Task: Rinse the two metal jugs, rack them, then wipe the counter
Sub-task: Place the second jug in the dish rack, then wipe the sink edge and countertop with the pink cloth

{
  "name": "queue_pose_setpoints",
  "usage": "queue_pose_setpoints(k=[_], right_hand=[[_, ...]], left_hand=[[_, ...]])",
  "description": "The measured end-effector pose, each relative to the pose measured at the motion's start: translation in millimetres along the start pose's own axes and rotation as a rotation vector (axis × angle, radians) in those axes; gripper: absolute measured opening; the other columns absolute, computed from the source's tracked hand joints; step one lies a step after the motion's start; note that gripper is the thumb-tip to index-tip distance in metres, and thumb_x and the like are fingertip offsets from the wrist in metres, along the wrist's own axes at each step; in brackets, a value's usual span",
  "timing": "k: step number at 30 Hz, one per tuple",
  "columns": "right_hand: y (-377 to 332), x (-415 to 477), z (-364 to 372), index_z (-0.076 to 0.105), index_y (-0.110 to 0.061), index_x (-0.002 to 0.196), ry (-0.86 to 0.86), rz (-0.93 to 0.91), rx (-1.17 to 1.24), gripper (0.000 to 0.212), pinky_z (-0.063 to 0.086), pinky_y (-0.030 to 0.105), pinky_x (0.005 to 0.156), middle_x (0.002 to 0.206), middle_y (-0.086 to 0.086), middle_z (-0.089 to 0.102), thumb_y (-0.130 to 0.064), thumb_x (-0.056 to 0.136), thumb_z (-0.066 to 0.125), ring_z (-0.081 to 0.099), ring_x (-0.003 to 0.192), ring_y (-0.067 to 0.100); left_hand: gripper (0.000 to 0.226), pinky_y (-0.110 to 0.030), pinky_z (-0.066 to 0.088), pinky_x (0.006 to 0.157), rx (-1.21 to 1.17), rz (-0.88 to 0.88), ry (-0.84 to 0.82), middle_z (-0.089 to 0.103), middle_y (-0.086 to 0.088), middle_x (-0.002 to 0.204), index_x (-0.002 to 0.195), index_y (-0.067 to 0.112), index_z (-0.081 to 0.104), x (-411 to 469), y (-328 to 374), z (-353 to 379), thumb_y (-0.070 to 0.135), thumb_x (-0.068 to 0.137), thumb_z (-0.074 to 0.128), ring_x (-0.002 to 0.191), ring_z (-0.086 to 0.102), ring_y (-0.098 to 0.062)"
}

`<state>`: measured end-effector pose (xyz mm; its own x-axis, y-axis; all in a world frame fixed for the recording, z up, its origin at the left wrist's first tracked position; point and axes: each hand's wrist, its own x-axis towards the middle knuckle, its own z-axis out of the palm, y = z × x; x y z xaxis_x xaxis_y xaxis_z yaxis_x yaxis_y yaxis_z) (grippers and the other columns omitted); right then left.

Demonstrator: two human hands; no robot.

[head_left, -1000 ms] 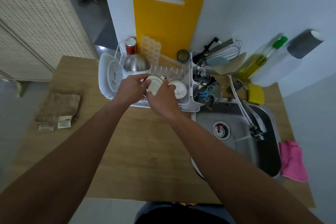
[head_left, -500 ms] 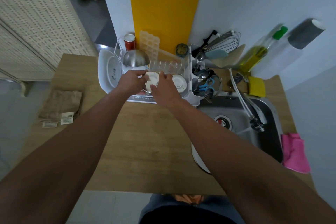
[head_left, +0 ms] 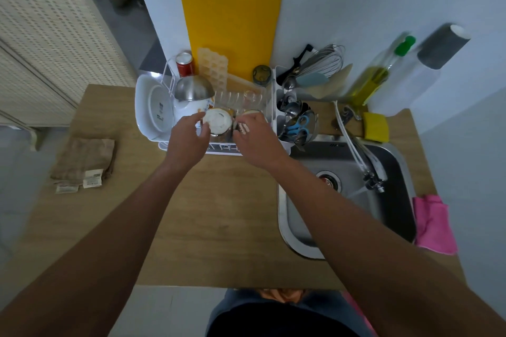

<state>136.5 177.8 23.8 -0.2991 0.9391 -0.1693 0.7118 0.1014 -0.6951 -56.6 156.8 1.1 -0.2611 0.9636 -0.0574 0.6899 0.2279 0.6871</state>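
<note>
Two metal jugs stand upside down in the white dish rack (head_left: 164,145). The nearer jug (head_left: 218,123) shows its pale round bottom between my hands. My left hand (head_left: 189,137) has loosely bent fingers, and its fingertips touch that jug's left edge. Curled fingers of my right hand (head_left: 256,137) lie against the jug's right side. The second jug (head_left: 253,112) is just behind my right hand and mostly hidden by it.
The rack also holds a white plate (head_left: 157,109), a steel bowl (head_left: 194,87) on a white pot, and a cutlery caddy (head_left: 297,124). Water runs from the tap (head_left: 373,172) into the sink (head_left: 306,238). A pink cloth (head_left: 434,224) lies right of it and a brown cloth (head_left: 83,159) at the left.
The jug has gone down into the rack. My hands have drawn apart and slightly back toward me, uncovering its bottom.
</note>
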Motion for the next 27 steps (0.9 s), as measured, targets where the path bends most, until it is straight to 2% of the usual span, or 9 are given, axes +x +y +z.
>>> queue_pose_setpoints(k=[2, 6, 10, 12, 15, 18, 20, 23, 27], right_hand=[[11.2, -14.9, -16.2, 0.064, -0.009, 0.152, 0.04, -0.008, 0.049, 0.041, 0.054, 0.041, 0.113, 0.153, 0.012, 0.054, -0.02, 0.112, 0.063, 0.07, 0.122, 0.027], [42.1, -47.1, -63.2, 0.07, -0.009, 0.143, 0.156, -0.045, 0.088, 0.032, 0.055, 0.024, 0.09, 0.138, 0.008, 0.067, -0.017, 0.112, 0.064, 0.07, 0.098, 0.014], [80.4, -81.7, -109.4, 0.073, -0.012, 0.139, 0.192, -0.016, 0.115, 0.029, 0.047, 0.004, 0.074, 0.112, -0.004, 0.074, -0.019, 0.112, 0.065, 0.064, 0.081, -0.007], [100.9, -95.7, -129.2, 0.073, -0.016, 0.139, 0.203, 0.003, 0.119, 0.028, 0.046, 0.003, 0.07, 0.107, -0.008, 0.075, -0.021, 0.112, 0.065, 0.066, 0.078, -0.007], [130.7, -105.6, -155.6, 0.073, -0.017, 0.139, 0.228, 0.027, 0.124, 0.028, 0.052, 0.006, 0.076, 0.119, -0.004, 0.079, -0.022, 0.113, 0.064, 0.074, 0.093, 0.004], [155.0, -100.4, -173.7, 0.072, -0.015, 0.141, 0.23, 0.059, 0.107, 0.029, 0.051, 0.002, 0.077, 0.122, -0.002, 0.076, -0.022, 0.115, 0.062, 0.07, 0.097, 0.002], [174.6, -90.6, -182.8, 0.072, -0.014, 0.14, 0.249, 0.07, 0.065, 0.029, 0.049, 0.003, 0.08, 0.125, 0.001, 0.072, -0.021, 0.114, 0.062, 0.067, 0.101, 0.006], [206.5, -71.0, -186.9, 0.072, -0.01, 0.138, 0.25, 0.084, -0.05, 0.03, 0.053, 0.028, 0.106, 0.132, 0.011, 0.066, -0.018, 0.11, 0.064, 0.064, 0.119, 0.022], [222.6, -42.6, -188.6, 0.051, -0.003, 0.162, 0.12, 0.118, -0.193, 0.057, 0.028, 0.047, 0.135, 0.172, 0.025, 0.039, -0.025, 0.111, 0.063, 0.035, 0.161, 0.042]], left_hand=[[0.041, -0.052, 0.055, 0.113, -0.03, 0.065, 0.053, 0.07, -0.015, 0.145, 0.149, 0.01, 0.068, -15.4, 4.8, 6.7, 0.021, 0.11, 0.063, 0.13, 0.07, -0.031], [0.031, -0.047, 0.066, 0.093, -0.098, 0.265, 0.074, 0.074, -0.012, 0.131, 0.139, 0.009, 0.073, -50.3, 27.3, 34.9, 0.014, 0.11, 0.064, 0.109, 0.074, -0.021], [0.032, -0.041, 0.064, 0.092, -0.137, 0.339, 0.008, 0.075, -0.005, 0.128, 0.141, 0.011, 0.072, -85.1, 46.2, 80.9, 0.017, 0.111, 0.061, 0.109, 0.074, -0.019], [0.036, -0.042, 0.064, 0.092, -0.136, 0.354, -0.03, 0.074, -0.003, 0.127, 0.143, 0.012, 0.07, -100.9, 51.5, 109.0, 0.022, 0.111, 0.058, 0.109, 0.073, -0.019], [0.039, -0.048, 0.06, 0.101, -0.088, 0.324, -0.1, 0.073, -0.004, 0.132, 0.144, 0.011, 0.069, -115.6, 47.9, 151.7, 0.026, 0.11, 0.057, 0.118, 0.071, -0.023], [0.054, -0.044, 0.05, 0.116, -0.027, 0.248, -0.183, 0.065, -0.01, 0.145, 0.152, 0.009, 0.062, -118.9, 43.8, 182.6, 0.04, 0.108, 0.05, 0.135, 0.063, -0.029], [0.06, -0.044, 0.047, 0.121, -0.009, 0.196, -0.204, 0.058, -0.013, 0.153, 0.157, 0.006, 0.055, -119.6, 42.6, 205.7, 0.038, 0.106, 0.05, 0.141, 0.056, -0.03], [0.063, -0.051, 0.043, 0.127, 0.059, 0.143, -0.221, 0.046, -0.015, 0.165, 0.163, 0.005, 0.044, -127.8, 38.1, 238.5, 0.033, 0.108, 0.054, 0.152, 0.046, -0.031], [0.082, -0.057, 0.026, 0.137, 0.246, 0.16, -0.227, 0.022, -0.019, 0.182, 0.173, 0.001, 0.026, -141.9, 23.4, 263.5, 0.038, 0.106, 0.057, 0.169, 0.023, -0.04]])
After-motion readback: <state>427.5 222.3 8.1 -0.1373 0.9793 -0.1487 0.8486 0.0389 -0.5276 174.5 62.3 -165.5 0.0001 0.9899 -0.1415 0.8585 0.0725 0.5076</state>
